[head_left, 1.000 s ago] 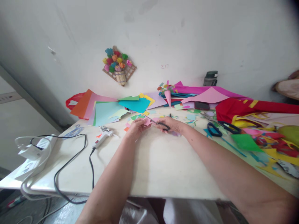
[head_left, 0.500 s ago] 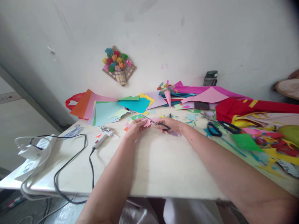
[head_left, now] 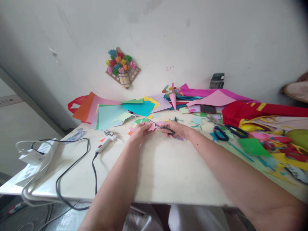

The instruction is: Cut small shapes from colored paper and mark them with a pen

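My left hand (head_left: 141, 131) pinches a small piece of pink paper (head_left: 151, 127) above the middle of the table. In my right hand (head_left: 176, 129) is a pair of small scissors (head_left: 168, 130) with dark handles; its blades point up and left, beside the pink paper. Whether the blades touch the paper I cannot tell. Small paper scraps (head_left: 138, 121) in several colours lie around and behind both hands. A pink paper cone with small paper flowers (head_left: 172, 100) stands behind them.
A glue gun (head_left: 106, 142) and its black cord lie at left, near a white power strip (head_left: 36, 163). Coloured paper sheets (head_left: 110, 115) are at the back. Larger scissors (head_left: 221, 133), a phone (head_left: 208, 109) and red fabric (head_left: 250, 112) are at right. A dark bottle (head_left: 217, 81) stands behind.
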The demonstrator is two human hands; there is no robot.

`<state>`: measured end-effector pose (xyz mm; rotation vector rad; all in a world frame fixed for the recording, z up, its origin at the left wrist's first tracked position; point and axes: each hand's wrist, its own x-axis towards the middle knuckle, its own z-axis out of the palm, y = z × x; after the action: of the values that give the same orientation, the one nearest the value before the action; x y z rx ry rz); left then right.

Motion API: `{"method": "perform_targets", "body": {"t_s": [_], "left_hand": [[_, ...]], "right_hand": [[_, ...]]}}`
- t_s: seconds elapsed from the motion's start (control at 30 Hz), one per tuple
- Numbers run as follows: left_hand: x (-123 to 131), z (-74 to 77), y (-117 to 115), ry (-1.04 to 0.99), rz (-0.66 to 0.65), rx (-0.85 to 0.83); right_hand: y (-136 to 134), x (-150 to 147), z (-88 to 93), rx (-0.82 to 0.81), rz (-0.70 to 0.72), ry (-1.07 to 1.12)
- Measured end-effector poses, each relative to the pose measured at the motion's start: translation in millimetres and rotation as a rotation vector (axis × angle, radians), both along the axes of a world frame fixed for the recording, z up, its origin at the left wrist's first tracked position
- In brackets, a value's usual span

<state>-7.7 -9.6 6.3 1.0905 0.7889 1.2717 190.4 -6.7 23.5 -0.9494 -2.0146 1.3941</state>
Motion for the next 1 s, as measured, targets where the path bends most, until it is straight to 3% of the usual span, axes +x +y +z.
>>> {"method": "perform_targets", "body": {"t_s": [1.0], "left_hand": [[0.6,0.2,-0.4,0.025,0.027,-0.019]], "right_hand": [[-0.8,-2.9,-1.3,-0.123,-0.025,0.110]]}}
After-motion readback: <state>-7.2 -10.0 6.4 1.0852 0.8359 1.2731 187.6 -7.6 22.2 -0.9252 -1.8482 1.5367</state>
